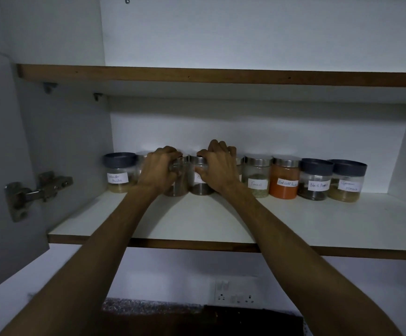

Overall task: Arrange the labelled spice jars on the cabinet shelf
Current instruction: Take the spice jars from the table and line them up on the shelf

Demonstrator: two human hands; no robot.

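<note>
A row of labelled spice jars stands at the back of the white cabinet shelf (197,221). My left hand (158,169) is wrapped around a steel-lidded jar (178,185) holding dark spice. Touching it on the right, a second steel-lidded jar (198,187) is gripped by my right hand (217,168), which covers most of its label. At the far left is the coriander powder jar (119,175) with a dark lid. To the right stand the fennel jar (257,177), the orange red chilli powder jar (284,179), the black pepper jar (314,180) and the garam masala jar (347,181).
An upper shelf (221,76) hangs above the jars. The open cabinet door with its metal hinge (34,192) is on the left. Below the shelf are a wall socket (235,295) and a dark counter. The shelf's front half is bare white board.
</note>
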